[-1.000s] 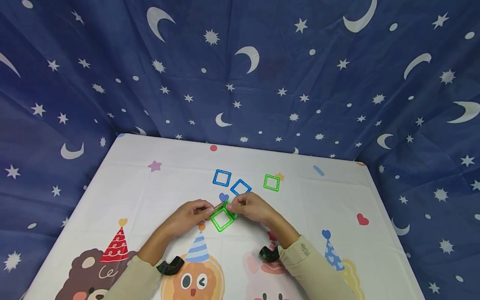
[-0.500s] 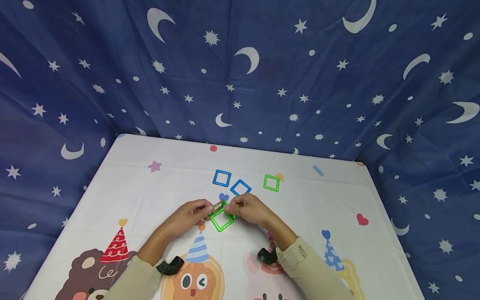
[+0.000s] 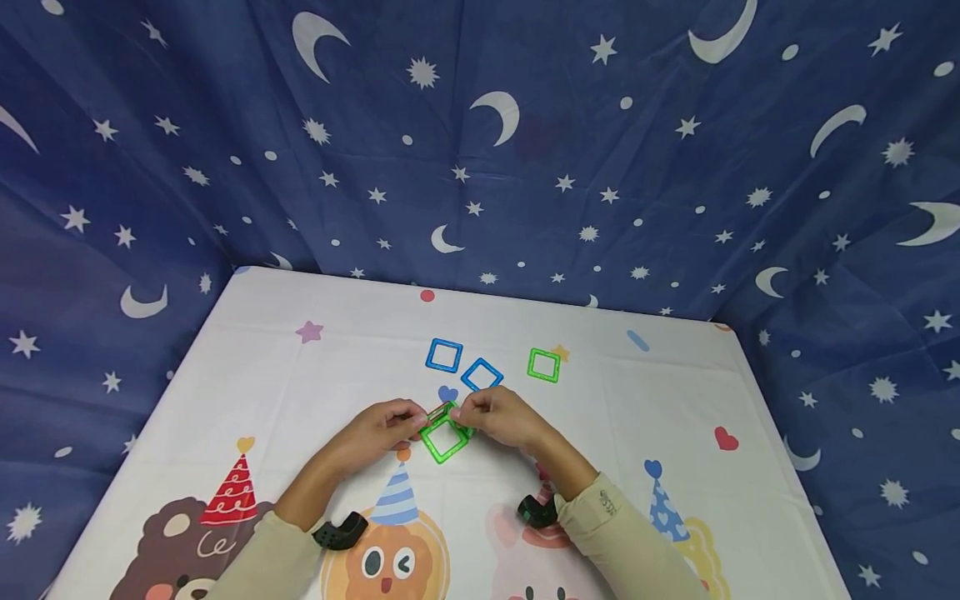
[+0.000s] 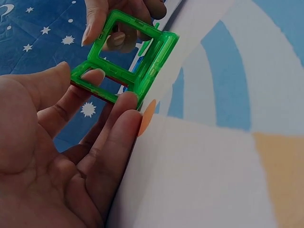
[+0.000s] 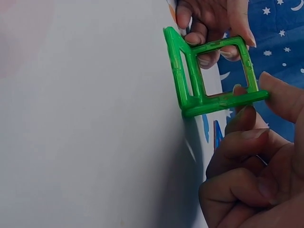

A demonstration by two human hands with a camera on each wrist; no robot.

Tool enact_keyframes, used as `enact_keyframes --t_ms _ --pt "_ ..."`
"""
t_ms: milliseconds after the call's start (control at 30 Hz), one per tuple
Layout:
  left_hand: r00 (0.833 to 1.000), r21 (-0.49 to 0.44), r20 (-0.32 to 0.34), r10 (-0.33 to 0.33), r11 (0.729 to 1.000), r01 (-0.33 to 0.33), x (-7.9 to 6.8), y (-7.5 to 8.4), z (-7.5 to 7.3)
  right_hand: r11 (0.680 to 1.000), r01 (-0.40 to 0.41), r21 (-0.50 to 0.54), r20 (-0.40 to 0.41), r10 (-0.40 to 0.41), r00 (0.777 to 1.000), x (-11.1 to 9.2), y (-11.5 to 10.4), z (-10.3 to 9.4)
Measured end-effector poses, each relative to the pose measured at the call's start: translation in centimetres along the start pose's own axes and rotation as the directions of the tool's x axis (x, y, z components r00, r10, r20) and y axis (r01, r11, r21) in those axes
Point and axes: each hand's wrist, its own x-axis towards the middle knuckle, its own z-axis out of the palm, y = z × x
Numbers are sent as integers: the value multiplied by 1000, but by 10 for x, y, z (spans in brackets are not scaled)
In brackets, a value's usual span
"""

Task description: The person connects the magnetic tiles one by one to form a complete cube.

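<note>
Three green square magnetic tiles meet at a corner between the hands. One lies flat, its frame (image 3: 453, 451) nearest the person in the head view. My left hand (image 3: 378, 435) pinches an upright green tile (image 5: 246, 59) between thumb and fingers; a red edge shows along its outer face. My right hand (image 3: 501, 415) pinches the other upright green tile (image 4: 137, 23) by its edge, thumb on one side and fingers on the other. In the right wrist view the flat tile (image 5: 174, 64) joins both uprights along its sides.
Beyond the hands lie two blue square tiles, one (image 3: 444, 356) farther back and one (image 3: 482, 375) partly behind the right hand. A loose green tile (image 3: 543, 366) lies to their right. The white printed tablecloth (image 3: 360, 367) ends at a blue star-patterned curtain (image 3: 525, 225).
The upright tile in the left hand tilted slightly, showing more of its opening half a second ago and less now. The right hand moved a little. The loose tiles stayed put.
</note>
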Motion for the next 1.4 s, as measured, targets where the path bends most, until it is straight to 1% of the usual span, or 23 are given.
enact_keyframes --t_ms 100,233,433,600,733,933,1033,1200,1267,1400 --pt "1000 4 -2 -2 1000 2 0 0 0 1000 -2 -22 -2 1 1000 -2 -2 -1" --pt "1000 10 -10 -14 1000 14 0 1 1 997 13 -79 -1 -13 1000 -5 -4 -4" --pt "1000 17 -14 -21 1000 21 -1 4 1 991 19 -135 -18 -21 1000 -14 -6 -13" --pt "1000 21 -10 -18 1000 18 -1 4 1 983 63 -174 -16 -67 998 -17 -6 -17" --pt "1000 30 8 -6 1000 6 -1 1 0 982 69 -177 -29 -75 997 -16 -5 -17" --pt "998 66 50 37 997 -40 0 -2 -1 983 58 -177 -71 -72 995 -13 -5 -14" --pt "996 30 71 47 998 -49 0 -2 -1 985 56 -162 -75 -69 995 -11 -6 -13" --pt "994 -69 77 71 995 -66 1 -1 -1 986 64 -152 -74 -76 994 -7 -8 -12" --pt "992 -81 83 90 993 -83 1 -1 -1 987 61 -151 -77 -73 994 -6 -9 -11" --pt "988 -49 99 115 993 -111 0 -1 -1 989 51 -139 -82 -63 995 -5 -8 -12"
